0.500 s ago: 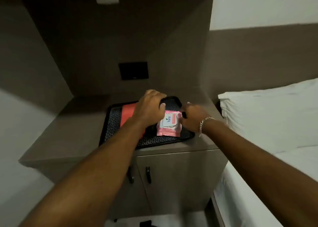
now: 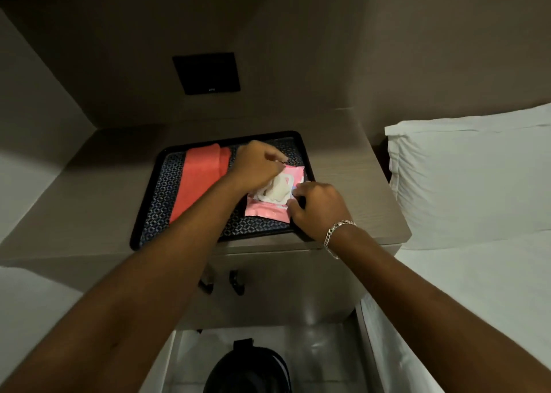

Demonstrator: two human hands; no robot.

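Note:
A pink wet-wipe pack point(image 2: 268, 212) lies on the right side of a black patterned tray point(image 2: 155, 210) on a bedside cabinet. Its flap is open and a white wipe point(image 2: 275, 188) sticks up out of it. My left hand point(image 2: 256, 161) is above the pack's far end, its fingers curled and pinching the top of the wipe. Wearing a silver bracelet, my right hand point(image 2: 317, 208) grips the pack's right edge and holds it down. A folded orange-red cloth point(image 2: 198, 179) lies on the tray's left half.
The cabinet top point(image 2: 357, 202) sits in a corner niche with a dark wall panel point(image 2: 206, 73) behind. Two dark door handles point(image 2: 222, 282) are below the top. A white bed with a pillow point(image 2: 471, 178) is close on the right. A dark round object point(image 2: 249, 371) stands on the floor.
The pack's flap has come open and a white wipe now sticks out, pinched by my left hand. The view has tilted downward and closer.

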